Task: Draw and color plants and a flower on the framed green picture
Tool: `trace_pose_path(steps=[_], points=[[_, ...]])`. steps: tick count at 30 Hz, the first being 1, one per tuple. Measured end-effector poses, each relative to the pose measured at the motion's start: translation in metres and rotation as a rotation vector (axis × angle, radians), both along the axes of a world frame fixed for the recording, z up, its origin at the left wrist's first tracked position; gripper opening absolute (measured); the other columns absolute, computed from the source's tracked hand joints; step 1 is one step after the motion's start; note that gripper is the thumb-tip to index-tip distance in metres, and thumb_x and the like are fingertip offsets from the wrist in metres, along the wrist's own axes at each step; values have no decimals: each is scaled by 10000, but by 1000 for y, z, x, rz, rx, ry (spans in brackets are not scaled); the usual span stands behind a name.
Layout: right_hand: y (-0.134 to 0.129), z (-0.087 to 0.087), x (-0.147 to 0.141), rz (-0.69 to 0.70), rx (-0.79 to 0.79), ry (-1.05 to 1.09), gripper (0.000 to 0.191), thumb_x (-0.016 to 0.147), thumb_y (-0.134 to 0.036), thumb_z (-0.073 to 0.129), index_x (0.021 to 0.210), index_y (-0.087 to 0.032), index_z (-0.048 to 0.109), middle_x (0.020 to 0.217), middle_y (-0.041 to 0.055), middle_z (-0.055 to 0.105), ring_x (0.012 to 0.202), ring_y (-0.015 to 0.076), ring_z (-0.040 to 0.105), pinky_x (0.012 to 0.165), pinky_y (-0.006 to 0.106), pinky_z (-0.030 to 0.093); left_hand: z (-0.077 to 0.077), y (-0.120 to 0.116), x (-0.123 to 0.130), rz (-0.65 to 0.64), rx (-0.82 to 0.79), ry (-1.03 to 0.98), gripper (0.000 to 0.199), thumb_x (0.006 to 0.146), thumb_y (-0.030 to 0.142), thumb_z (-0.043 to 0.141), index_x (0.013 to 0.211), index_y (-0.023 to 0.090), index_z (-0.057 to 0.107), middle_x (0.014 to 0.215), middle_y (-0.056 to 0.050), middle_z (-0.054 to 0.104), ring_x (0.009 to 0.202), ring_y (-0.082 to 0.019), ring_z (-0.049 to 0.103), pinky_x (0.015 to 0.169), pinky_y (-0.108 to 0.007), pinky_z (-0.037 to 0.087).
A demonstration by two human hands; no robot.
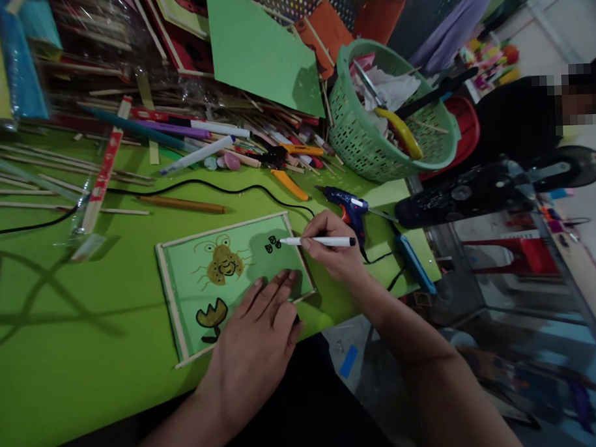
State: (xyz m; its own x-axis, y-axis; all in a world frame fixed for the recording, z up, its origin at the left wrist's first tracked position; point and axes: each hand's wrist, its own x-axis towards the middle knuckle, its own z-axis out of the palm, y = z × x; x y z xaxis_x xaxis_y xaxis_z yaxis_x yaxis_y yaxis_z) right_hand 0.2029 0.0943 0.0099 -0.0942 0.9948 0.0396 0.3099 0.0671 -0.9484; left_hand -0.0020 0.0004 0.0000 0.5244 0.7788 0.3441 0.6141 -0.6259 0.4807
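Observation:
A light green card (251, 271) framed with thin wooden sticks lies on the green table. It bears a brown beetle-like drawing (224, 265), a tulip shape (212, 314) at its lower left and small black marks near its right side. My left hand (262, 322) rests flat on the card's lower edge, fingers stretched out. In my right hand (332, 248) a white marker (323, 241) is pinched, its tip at the small black marks.
A blue glue gun (349, 205) lies just beyond my right hand. Behind it stands a green basket (368, 143) of scraps. Sticks and pens (198, 155) are heaped along the back. A black cable (203, 182) crosses the table. A person (519, 115) is at the right.

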Motion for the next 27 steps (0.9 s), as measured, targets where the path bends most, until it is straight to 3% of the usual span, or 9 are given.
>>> trace_pose_path(steps=[17,27], points=[[0,0,0,3,11,-53,121,839,-264,763,816,-246,645,729,-28,643,625,138,490,574,294,356,-1,-1,0,3,-1,11,209,1070,139,503,1133,126,702,1497,-174,705,1372,-308,703,1152,-529,592],[-1,-2,0,11,-2,-14,144,855,-324,776,821,-255,654,727,-19,641,636,151,501,575,302,376,0,0,0,3,2,3,217,1078,141,486,1107,137,700,1485,-168,715,1365,-311,708,1151,-534,595]])
